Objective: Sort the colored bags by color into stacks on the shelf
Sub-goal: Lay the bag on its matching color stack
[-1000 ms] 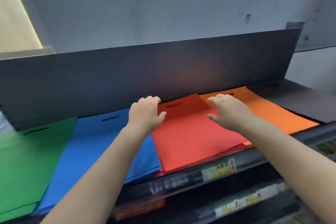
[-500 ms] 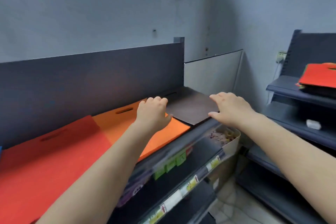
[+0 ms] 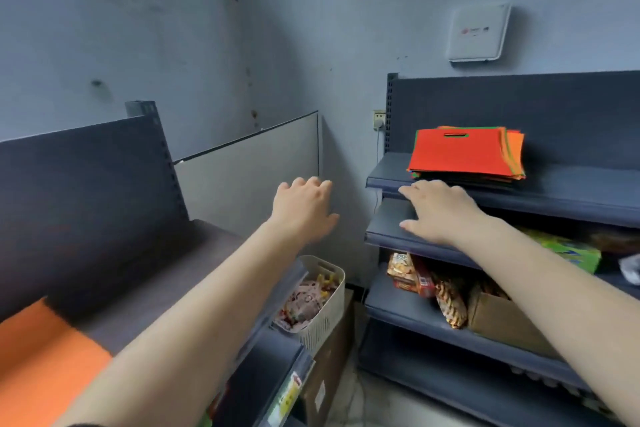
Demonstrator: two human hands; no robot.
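A: Grip. Both hands carry nothing. The left hand hangs in the air before the grey partition, fingers loosely spread; the right hand reaches with straight fingers toward the front edge of the right-hand shelf, and contact cannot be confirmed.

B: Location of the task's things?

A: An unsorted pile lies on that shelf's top board, a red bag uppermost, with orange and green edges showing beneath. At the lower left, an orange bag lies flat on the left-hand shelf, and a dark bag lies just beside it.

B: Progress?

A: Judged partial. Sorted stacks exist on the left shelf, while the mixed pile, several bags thick, remains to be distributed.

B: Difference from the earlier frames?

A: A second ago the hands rested on a red stack, with green, blue and orange stacks in a row. Half a second ago they had shifted to the orange and dark bags. The view has since swung right; the green, blue and red stacks are out of frame, and the pile is now directly ahead.
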